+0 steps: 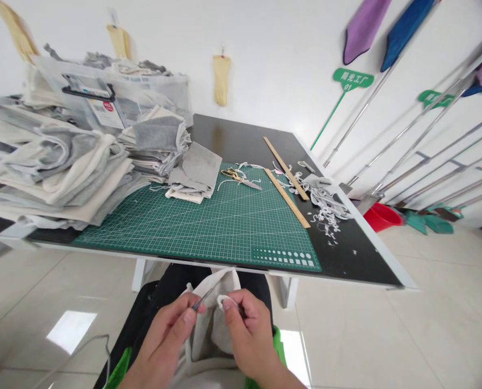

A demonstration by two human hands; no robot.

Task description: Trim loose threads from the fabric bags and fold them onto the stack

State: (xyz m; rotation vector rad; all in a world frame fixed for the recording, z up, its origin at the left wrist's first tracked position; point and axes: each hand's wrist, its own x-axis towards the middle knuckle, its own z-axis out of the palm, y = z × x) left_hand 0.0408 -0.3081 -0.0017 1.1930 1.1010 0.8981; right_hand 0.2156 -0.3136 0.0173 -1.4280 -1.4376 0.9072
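Over my lap lies a grey and off-white cloth piece (220, 329). My left hand (170, 327) is closed around a thin pointed metal tool (202, 300) whose tip reaches over the cloth. I cannot make out the tool's exact kind. Between thumb and fingers, my right hand (245, 324) pinches the cloth's white edge, which curls up there. The two hands are close together but apart, just in front of the table. Part of the cloth is hidden behind both hands.
A green cutting mat (176, 232) covers part of the black table (358, 259). On it are gold-handled scissors (235, 174) and a wooden ruler (287, 199); another ruler (285, 167) lies beyond. Folded cloth stacks (62, 178), a clear bin (152, 92) and scraps (326, 200) flank them.
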